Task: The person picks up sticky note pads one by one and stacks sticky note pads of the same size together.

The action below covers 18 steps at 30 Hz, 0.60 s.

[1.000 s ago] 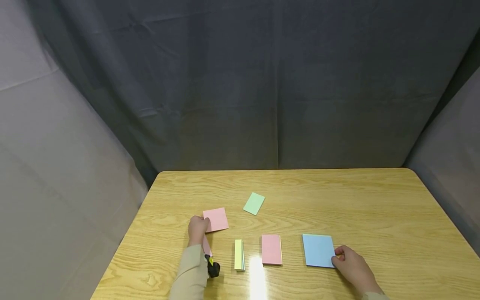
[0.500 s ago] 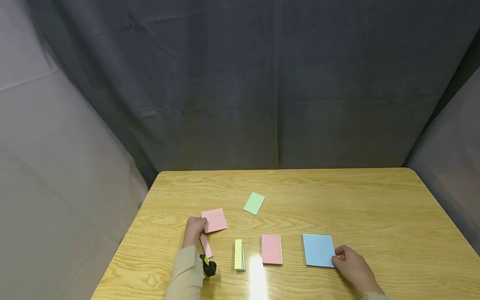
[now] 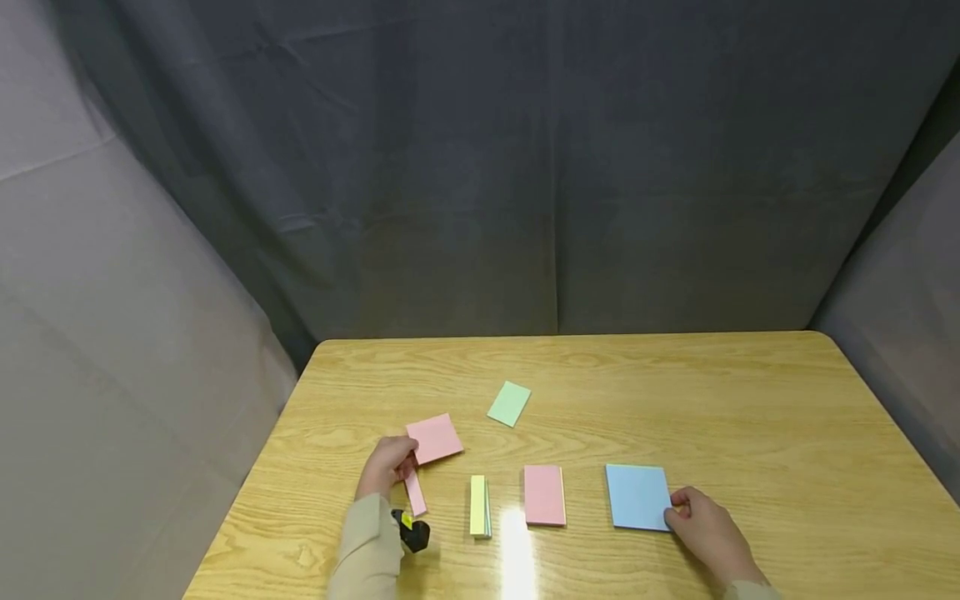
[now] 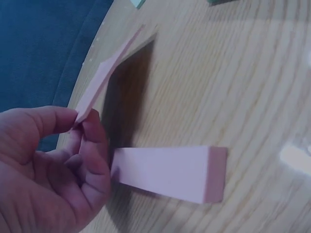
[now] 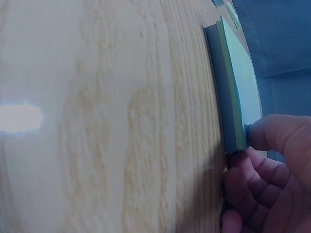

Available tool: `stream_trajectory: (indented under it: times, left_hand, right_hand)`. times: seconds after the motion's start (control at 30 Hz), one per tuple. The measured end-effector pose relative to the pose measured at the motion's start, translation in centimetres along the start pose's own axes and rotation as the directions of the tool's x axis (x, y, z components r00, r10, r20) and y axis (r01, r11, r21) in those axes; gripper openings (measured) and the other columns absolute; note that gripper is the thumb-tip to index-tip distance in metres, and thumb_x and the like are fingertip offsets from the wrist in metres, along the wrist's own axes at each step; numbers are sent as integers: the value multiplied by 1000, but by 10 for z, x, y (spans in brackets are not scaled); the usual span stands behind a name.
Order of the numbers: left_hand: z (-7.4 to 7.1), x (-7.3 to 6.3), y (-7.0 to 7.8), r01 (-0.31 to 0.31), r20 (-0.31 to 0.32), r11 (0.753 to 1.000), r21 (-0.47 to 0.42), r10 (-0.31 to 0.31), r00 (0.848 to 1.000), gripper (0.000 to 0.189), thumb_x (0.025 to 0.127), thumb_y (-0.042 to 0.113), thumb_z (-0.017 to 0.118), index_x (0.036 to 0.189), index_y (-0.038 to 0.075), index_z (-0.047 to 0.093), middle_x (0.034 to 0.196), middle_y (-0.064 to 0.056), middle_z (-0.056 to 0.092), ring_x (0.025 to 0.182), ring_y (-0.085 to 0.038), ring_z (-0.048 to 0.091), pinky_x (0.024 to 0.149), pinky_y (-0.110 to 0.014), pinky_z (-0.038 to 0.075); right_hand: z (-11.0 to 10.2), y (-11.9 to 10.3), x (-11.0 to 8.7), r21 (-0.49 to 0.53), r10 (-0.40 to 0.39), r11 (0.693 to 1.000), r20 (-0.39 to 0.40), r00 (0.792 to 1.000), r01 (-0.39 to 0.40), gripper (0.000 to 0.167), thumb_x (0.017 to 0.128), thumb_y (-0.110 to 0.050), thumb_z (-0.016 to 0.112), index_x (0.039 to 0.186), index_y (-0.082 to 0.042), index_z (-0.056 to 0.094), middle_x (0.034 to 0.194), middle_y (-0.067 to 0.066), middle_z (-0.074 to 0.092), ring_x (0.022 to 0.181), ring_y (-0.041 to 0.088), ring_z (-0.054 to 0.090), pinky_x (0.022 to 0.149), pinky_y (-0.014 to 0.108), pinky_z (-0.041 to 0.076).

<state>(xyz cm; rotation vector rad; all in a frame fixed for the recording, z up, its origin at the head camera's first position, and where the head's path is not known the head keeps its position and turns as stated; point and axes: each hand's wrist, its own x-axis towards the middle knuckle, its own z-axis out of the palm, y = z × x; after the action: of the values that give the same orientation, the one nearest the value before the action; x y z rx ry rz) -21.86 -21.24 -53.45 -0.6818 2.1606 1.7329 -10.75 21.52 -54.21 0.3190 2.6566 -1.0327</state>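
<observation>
My left hand (image 3: 386,464) pinches a thin square pink sticky note pad (image 3: 437,439) at its near left corner, between thumb and fingers. In the left wrist view that pad (image 4: 97,82) is tilted above the table, with its shadow below. A narrow pink sticky note pad (image 4: 165,172) lies on the table right beside the curled fingers. On the right, my right hand (image 3: 705,529) grips the near right corner of a square blue sticky note pad (image 3: 637,497). The right wrist view shows yellow and darker blue layers (image 5: 226,82) stacked under its light blue top.
A narrow yellow stack (image 3: 477,506) with a greenish layer below and a pink pad (image 3: 543,496) with a yellow edge lie between the hands. Farther back lies a green pad (image 3: 509,404). Dark cloth (image 3: 555,167) hangs behind the wooden table (image 3: 712,400).
My left hand has turned slightly, and the square pink pad has swung a little, its far edge shifting right. The narrow pink pad shows more. My right hand stays at the blue pad's corner.
</observation>
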Motion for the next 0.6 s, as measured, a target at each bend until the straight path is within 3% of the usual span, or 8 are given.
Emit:
stream_trajectory:
  times: [0.27, 0.6]
  left_hand:
    - [-1, -5, 3, -12, 30, 999, -45, 14, 999, 7, 84, 6, 49, 85, 1, 53, 52, 1, 44, 43, -7, 36, 44, -20, 33]
    - [1, -8, 12, -56, 59, 998, -23, 57, 997, 11, 86, 11, 49, 79, 4, 53, 53, 1, 43, 43, -8, 36, 41, -21, 30]
  right_hand:
    - [-1, -1, 0, -10, 5, 1000, 8, 1000, -5, 33, 80, -16, 52, 101, 9, 52, 73, 6, 48, 68, 21, 45, 61, 36, 38]
    - [-3, -6, -2, -19, 17, 1000, 14, 1000, -17, 31, 79, -15, 52, 99, 9, 52, 73, 6, 49, 67, 21, 45, 60, 36, 38]
